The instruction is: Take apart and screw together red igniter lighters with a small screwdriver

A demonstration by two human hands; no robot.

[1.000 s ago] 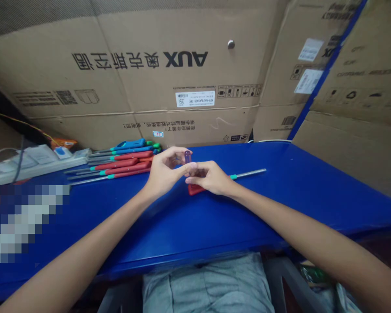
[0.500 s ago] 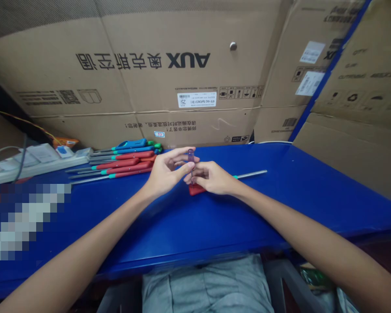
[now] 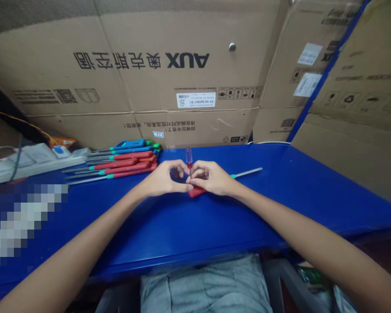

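Observation:
A small screwdriver with a clear purple-red handle stands upright between my two hands at the middle of the blue table. My left hand is curled, its fingertips meeting at the small tool's shaft. My right hand is closed too, pinching the same shaft from the other side. It lies over a red-handled screwdriver flat on the table. That one's teal collar and steel shaft stick out to the right.
Several red, blue and green-handled screwdrivers lie in a row at the back left. A white power strip with cables sits further left. Cardboard boxes wall off the back and right. A blurred patch covers the table's left.
My left hand has dropped from the top of the small screwdriver's handle to its shaft and curled shut. The handle now shows bare above both hands. The right hand has barely moved.

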